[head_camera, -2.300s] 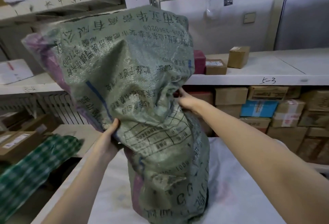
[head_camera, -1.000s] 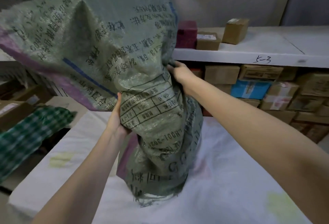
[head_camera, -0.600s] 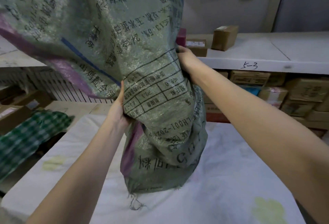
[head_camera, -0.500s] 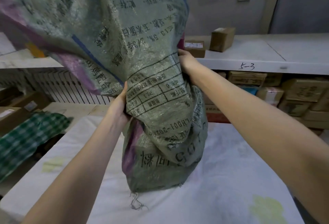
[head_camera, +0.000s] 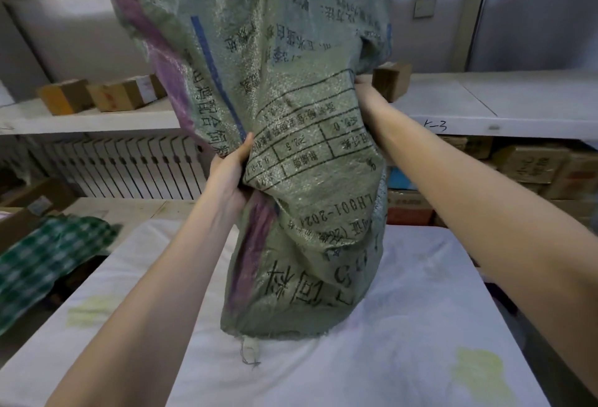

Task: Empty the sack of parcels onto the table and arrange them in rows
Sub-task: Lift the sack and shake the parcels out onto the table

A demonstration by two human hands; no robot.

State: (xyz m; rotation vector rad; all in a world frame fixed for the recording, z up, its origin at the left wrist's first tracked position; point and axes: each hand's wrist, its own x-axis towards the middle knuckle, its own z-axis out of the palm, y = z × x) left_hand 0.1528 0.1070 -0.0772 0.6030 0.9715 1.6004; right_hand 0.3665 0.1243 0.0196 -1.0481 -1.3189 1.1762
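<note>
- The left hand (head_camera: pixel 226 173) is gripping the green sack (head_camera: pixel 291 147) at mid-height.
- The right hand (head_camera: pixel 365 92) is clutching its other side, higher up.
- The sack is hanging upended, its frayed edge touching the white surface (head_camera: pixel 404 325).

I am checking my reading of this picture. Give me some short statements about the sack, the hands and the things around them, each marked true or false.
1. The left hand and the right hand both grip the sack. True.
2. The sack's lower end rests on the table. True.
3. Parcels lie in rows on the table. False: no parcel shows on it.
4. The green checked cloth lies to the right of the sack. False: it lies to the left.
5. Cardboard boxes stand on the shelf at the left. True.
</note>
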